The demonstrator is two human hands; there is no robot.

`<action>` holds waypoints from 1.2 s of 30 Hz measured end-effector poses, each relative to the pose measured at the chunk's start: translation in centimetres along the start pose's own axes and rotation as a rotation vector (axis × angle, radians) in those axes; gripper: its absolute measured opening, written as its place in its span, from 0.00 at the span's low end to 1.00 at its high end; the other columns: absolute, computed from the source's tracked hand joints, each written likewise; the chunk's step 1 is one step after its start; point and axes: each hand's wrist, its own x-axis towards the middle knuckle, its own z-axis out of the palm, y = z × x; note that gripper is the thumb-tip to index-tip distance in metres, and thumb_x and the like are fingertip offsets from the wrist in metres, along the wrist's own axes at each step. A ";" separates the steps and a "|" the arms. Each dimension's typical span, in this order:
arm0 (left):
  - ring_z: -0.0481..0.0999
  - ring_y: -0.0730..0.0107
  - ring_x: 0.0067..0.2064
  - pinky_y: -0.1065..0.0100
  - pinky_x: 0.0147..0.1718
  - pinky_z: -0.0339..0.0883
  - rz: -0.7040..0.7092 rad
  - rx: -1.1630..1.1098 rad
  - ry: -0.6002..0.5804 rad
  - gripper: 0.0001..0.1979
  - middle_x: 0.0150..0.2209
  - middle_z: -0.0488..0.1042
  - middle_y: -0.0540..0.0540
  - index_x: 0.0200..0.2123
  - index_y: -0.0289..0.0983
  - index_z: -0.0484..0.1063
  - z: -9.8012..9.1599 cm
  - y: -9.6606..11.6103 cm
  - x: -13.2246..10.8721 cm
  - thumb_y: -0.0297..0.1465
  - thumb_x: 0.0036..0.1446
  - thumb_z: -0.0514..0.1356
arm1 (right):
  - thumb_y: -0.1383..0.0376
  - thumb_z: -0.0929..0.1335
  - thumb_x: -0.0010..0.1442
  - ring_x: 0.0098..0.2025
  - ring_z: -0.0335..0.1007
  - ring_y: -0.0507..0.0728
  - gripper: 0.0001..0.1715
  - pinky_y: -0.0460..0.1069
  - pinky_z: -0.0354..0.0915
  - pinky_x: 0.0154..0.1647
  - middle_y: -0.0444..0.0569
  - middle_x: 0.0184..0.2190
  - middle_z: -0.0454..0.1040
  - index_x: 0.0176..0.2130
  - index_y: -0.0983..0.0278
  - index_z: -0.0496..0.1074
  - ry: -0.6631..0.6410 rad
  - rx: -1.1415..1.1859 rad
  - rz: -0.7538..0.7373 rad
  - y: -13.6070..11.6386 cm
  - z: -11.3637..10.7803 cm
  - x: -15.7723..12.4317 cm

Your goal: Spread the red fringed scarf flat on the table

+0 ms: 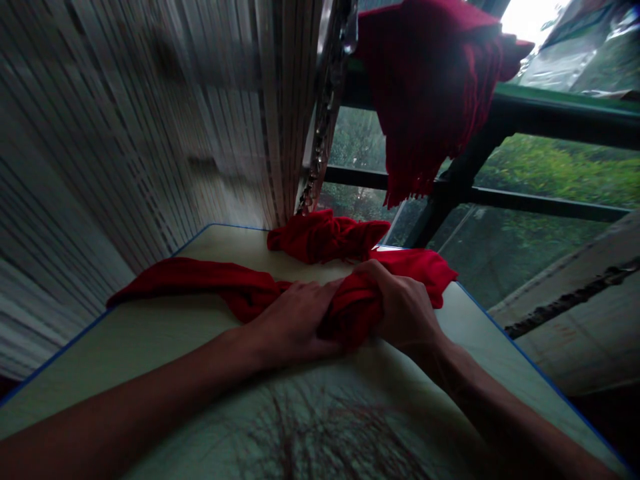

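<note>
A long red cloth, which looks like a scarf [353, 312], lies across the table, bunched up in the middle. My left hand [295, 320] grips the bunched part from the left, its fingers partly hidden in the folds. From the right, my right hand [403, 303] is closed round the same bunch. One flat end of the scarf stretches away to the left edge, and red fabric also spreads out behind my right hand. Just beyond, a second crumpled red cloth [325, 237] rests near the far edge.
The pale table [165, 360] has a blue edge. A string curtain [150, 120] hangs at the left and back. On the right, a fringed red scarf [430, 87] hangs in front of the dark-framed window [545, 203]. Loose hair strands dangle at the bottom of the view.
</note>
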 end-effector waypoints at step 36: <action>0.63 0.73 0.25 0.70 0.26 0.52 -0.137 -0.152 -0.103 0.14 0.23 0.64 0.55 0.27 0.37 0.71 -3.4 -3.5 -1.1 0.39 0.61 0.60 | 0.70 0.67 0.53 0.39 0.78 0.64 0.20 0.50 0.61 0.35 0.53 0.36 0.83 0.45 0.62 0.81 -0.104 -0.102 0.271 7.8 -0.2 1.0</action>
